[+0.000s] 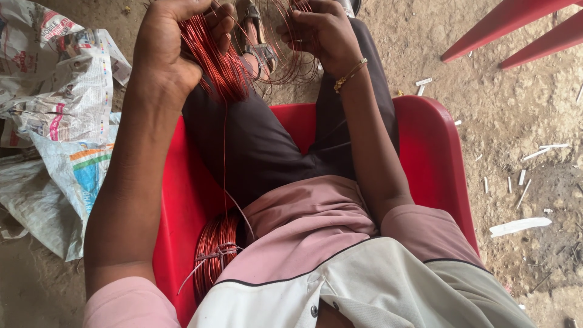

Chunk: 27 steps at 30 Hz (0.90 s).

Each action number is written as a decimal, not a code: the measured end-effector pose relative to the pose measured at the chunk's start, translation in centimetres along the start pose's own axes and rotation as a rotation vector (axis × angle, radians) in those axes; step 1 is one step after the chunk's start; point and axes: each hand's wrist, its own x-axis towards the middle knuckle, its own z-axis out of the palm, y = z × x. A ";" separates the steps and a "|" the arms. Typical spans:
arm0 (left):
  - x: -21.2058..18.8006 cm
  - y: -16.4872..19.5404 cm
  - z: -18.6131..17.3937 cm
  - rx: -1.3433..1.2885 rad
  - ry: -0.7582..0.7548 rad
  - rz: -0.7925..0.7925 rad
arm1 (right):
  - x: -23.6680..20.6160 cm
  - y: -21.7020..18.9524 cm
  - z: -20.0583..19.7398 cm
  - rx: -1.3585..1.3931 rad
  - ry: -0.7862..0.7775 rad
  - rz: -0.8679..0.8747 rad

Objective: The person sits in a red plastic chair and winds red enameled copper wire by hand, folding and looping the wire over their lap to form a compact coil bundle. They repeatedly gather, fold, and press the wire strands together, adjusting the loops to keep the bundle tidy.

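Crumpled sheets of printed newspaper (57, 73) were spread on the dirt ground (516, 121) at the left, grey-white with red, pink, orange and blue patches of print. Under them, a pale plastic sheet (27, 206) was seen lying flat. At the right, small white paper strips (520, 226) were scattered over the ground, and two red slanted bars (516, 27) of some furniture were seen at the upper right corner.

A red plastic chair (434, 164) was occupied by the person, whose dark trousers and pink-and-white shirt filled the middle of the view.

A bundle of thin copper-red wire (212, 58) was gripped in the left hand (167, 51), the fingers closed around it near the knee. The strands looked glossy, fine and closely packed, fanning downward from the fist. Looser loops of the same wire (291, 67) were pinched between the curled fingers of the right hand (325, 33), on whose wrist a gold-coloured bracelet (349, 74) was worn. A single strand was led down along the thigh to a tied wire coil (215, 252), which was wedged on the seat beside the left hip.
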 end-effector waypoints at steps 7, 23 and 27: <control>-0.3 -0.2 0.0 0.033 -0.003 0.030 | 0.1 0.4 -0.1 -0.065 0.005 -0.023; 0.1 -0.7 -0.3 0.026 -0.048 0.034 | 0.4 1.4 -0.5 -0.065 0.080 -0.085; 0.3 -0.7 -0.3 0.002 -0.024 0.023 | 0.1 0.5 -0.4 -0.001 0.016 -0.001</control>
